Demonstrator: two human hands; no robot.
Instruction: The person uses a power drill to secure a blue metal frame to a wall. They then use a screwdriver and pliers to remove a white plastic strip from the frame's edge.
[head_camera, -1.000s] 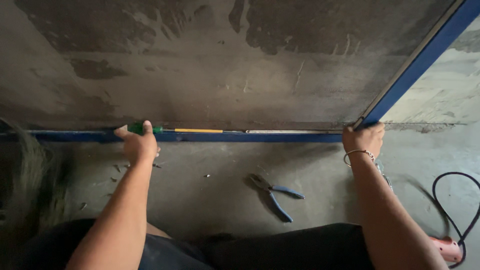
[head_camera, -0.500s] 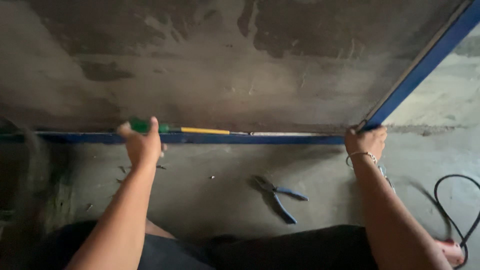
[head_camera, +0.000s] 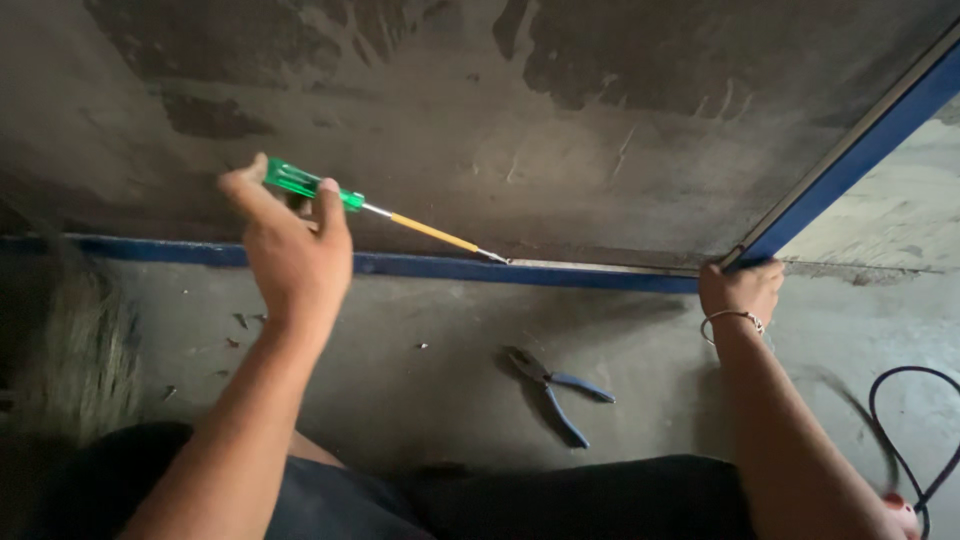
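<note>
A big, stained grey panel (head_camera: 480, 110) fills the upper part of the view, edged along its bottom and right side by a blue metal frame (head_camera: 420, 266). Below it lies the dusty grey concrete floor (head_camera: 420, 390), with a pale straw-like bundle (head_camera: 80, 350) at the left edge.

The left hand (head_camera: 290, 250) is raised in front of the panel, its fingers curled tight around the translucent green handle of a screwdriver with a yellow-sleeved shaft (head_camera: 400, 218). The tool slants down to the right, and its tip meets the seam where the panel's lower edge joins the blue frame.

The right hand (head_camera: 742, 290), wearing a thin silver bracelet (head_camera: 732, 320) at the wrist, rests at the frame's lower right corner with its fingers hooked over the blue edge, pressed close together.

A pair of blue-handled pliers (head_camera: 555, 385) lies on the floor between the two forearms, untouched. A black cable (head_camera: 895, 430) loops at the far right beside a small red object (head_camera: 900, 510), mostly cut off.
</note>
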